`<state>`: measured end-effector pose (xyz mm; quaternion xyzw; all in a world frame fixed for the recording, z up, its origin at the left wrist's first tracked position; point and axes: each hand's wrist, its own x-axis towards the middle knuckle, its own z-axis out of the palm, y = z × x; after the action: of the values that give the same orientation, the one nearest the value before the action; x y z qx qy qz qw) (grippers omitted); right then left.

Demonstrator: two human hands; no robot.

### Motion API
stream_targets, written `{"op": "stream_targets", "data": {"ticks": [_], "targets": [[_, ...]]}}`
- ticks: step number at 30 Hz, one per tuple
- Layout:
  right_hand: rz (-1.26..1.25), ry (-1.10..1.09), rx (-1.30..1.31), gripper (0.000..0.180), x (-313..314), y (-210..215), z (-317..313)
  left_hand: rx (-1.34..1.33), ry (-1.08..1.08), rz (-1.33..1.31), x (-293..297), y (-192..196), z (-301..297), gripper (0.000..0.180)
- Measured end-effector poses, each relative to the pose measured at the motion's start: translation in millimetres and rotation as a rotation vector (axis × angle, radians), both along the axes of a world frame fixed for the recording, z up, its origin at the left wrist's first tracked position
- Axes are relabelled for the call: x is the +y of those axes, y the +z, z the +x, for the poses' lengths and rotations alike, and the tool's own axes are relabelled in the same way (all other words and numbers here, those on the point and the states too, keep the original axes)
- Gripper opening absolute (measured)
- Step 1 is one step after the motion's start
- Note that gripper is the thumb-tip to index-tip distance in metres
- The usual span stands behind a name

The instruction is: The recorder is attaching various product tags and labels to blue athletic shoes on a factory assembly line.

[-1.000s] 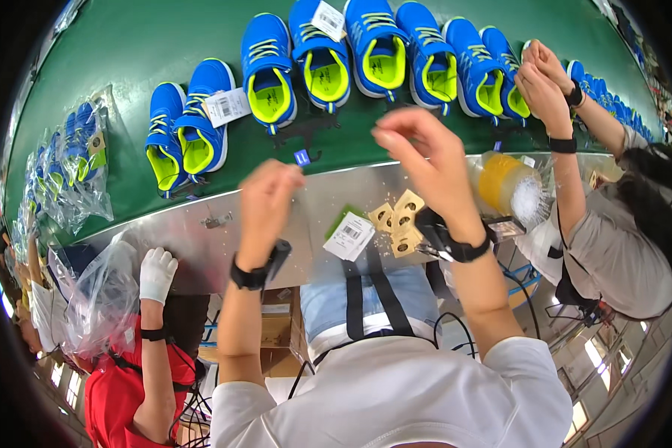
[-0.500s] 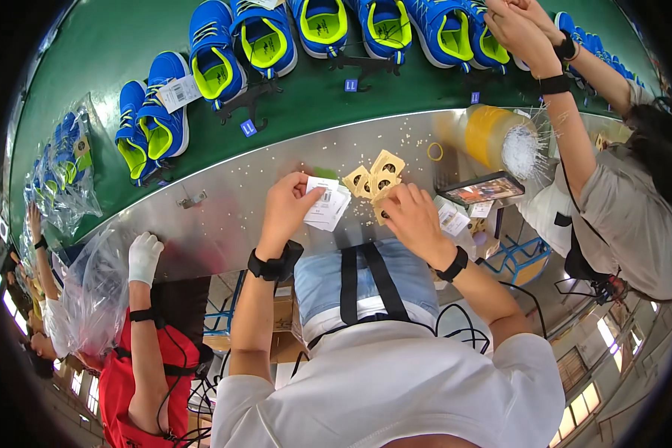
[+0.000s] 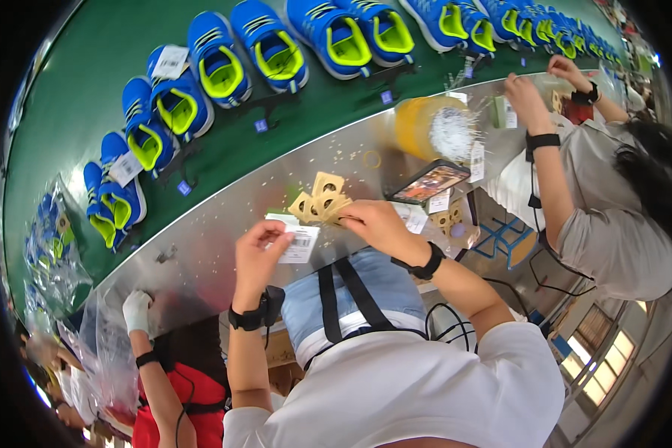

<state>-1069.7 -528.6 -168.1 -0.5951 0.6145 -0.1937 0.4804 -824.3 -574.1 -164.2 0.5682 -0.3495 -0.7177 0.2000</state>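
The person stands at a long metal bench (image 3: 224,224) that runs beside a green conveyor belt (image 3: 89,67). The left hand (image 3: 260,252) is closed on a white paper tag (image 3: 297,240), pinching its left end between thumb and fingers just above the near edge of the bench. The right hand (image 3: 377,224) is closed on a small fan of tan cardboard tags (image 3: 319,200), each with a round hole, which stick up from the fingers toward the belt. The white tag and the tan tags lie just beside each other, and whether they touch cannot be told. Both wrists carry black bands.

Farther along the bench to the right, a phone (image 3: 429,181) with a lit screen lies tilted, with more paper tags (image 3: 446,216) near it by the near edge. Toward the far edge stands a yellow roll (image 3: 418,125) with a bundle of thin white plastic fasteners (image 3: 452,131) in front of it. Small scraps are scattered over the metal surface.

On the belt, blue sneakers with lime-yellow insides (image 3: 224,63) lie in a curving row, some bearing white tags. At the right end of the bench another person in a grey shirt (image 3: 612,239) raises both hands over the far edge. At the lower left, a further person's white-gloved hand (image 3: 136,310) reaches up at the near edge, near clear plastic bags (image 3: 104,351).
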Motion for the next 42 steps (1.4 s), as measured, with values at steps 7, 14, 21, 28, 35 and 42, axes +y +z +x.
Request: {"op": "stream_targets", "data": {"ticks": [7,14,21,28,35,42], "targets": [[0.014,-0.068,-0.059,0.018,5,5,-10,0.141,-0.306,-0.203,-11,0,-45,0.009],[0.373,-0.397,-0.565,0.020,-1,30,-34,0.242,-0.128,0.213,-25,12,-82,0.011],[-0.241,-0.607,-0.356,0.015,-10,100,-111,0.290,0.005,0.100,-46,23,-113,0.017],[0.174,-1.346,-1.019,0.026,7,39,-223,0.270,-0.157,-0.037,-63,26,-125,0.014],[0.007,-1.353,-1.222,0.017,-6,13,-243,0.212,-0.186,-0.010,-60,31,-136,0.013],[-0.704,-1.033,-0.094,0.017,-14,105,-215,0.394,-0.270,-0.199,-72,29,-172,0.012]]}}
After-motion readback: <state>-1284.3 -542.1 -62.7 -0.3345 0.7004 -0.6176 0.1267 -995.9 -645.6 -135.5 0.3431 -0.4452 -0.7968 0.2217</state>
